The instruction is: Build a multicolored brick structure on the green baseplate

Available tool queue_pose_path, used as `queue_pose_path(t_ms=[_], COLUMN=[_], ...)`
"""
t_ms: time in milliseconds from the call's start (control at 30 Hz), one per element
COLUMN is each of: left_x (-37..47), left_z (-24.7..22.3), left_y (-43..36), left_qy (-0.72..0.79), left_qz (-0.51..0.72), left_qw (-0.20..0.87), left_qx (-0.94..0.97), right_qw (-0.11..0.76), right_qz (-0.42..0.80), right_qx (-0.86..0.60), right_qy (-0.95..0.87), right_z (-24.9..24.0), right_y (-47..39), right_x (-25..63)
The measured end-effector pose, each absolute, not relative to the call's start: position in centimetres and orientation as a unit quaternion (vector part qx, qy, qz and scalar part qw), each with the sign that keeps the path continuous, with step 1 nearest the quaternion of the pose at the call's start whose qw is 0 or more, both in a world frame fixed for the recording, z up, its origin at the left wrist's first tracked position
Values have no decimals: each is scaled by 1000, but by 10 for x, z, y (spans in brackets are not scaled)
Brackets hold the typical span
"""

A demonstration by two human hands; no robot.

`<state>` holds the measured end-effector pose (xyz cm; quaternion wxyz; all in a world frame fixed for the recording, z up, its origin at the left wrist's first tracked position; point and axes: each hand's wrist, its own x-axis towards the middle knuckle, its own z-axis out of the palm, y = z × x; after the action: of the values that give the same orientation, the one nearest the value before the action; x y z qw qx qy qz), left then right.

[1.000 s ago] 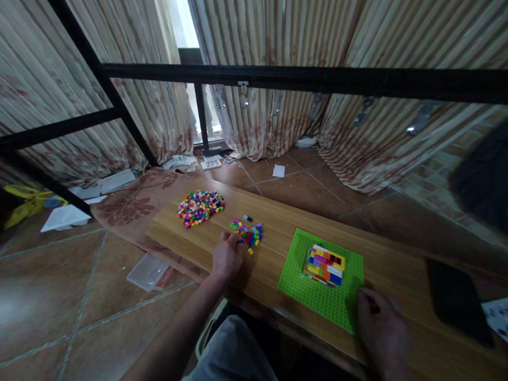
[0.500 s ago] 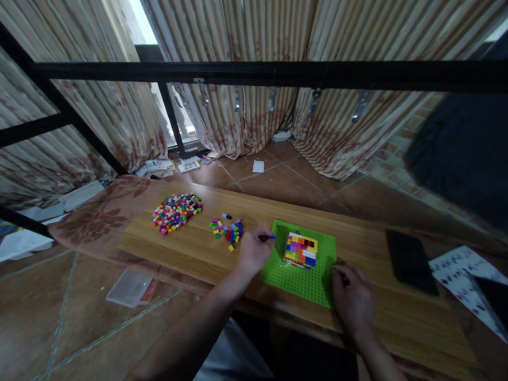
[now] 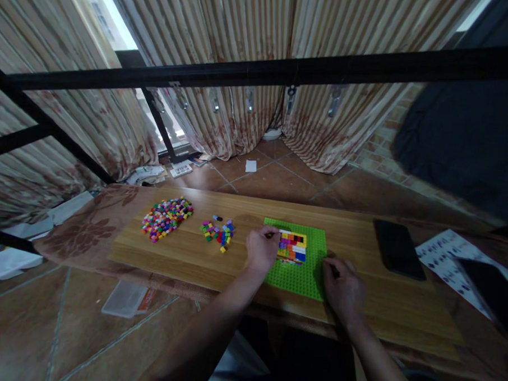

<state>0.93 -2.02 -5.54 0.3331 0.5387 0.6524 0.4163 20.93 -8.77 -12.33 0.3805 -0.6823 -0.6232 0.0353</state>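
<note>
A green studded baseplate (image 3: 294, 283) lies on the wooden board, bearing a block of stacked, many-coloured toy bricks (image 3: 292, 249). My left hand (image 3: 262, 249) is at the left side of the stack, thumb and fingers pinched. The blue toy brick seen in it a moment earlier is now hidden by the fingers and the stack. My right hand (image 3: 344, 287) is curled closed at the baseplate's right edge, its fingertips against that edge. A small group of loose bricks (image 3: 218, 232) lies left of my left hand.
A larger heap of mixed bricks (image 3: 167, 217) sits at the board's left end. To the right lie a black tablet-like slab (image 3: 398, 249), a printed sheet (image 3: 448, 266) and another dark device (image 3: 487, 290). A black metal rail (image 3: 242, 72) crosses beyond the board.
My left hand has moved right with the blue brick, from the baseplate's left edge to the stack. My right hand stays at the plate's edge. The camera view has shifted slightly.
</note>
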Motion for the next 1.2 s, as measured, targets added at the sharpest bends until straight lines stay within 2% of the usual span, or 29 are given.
queue_pose_path(t_ms=[400,1200], left_x=[-3,-6], left_z=[-57,-58], left_y=[-25,-18], left_qy=[611,604], left_qz=[396,387], left_qw=[381,374], left_qx=[570,588], right_qw=[380,384], right_qz=[27,33], right_qx=[-682,-682], right_qy=[-624,-622], right_z=[-122,-122], right_y=[-88,-88], right_x=[208,208])
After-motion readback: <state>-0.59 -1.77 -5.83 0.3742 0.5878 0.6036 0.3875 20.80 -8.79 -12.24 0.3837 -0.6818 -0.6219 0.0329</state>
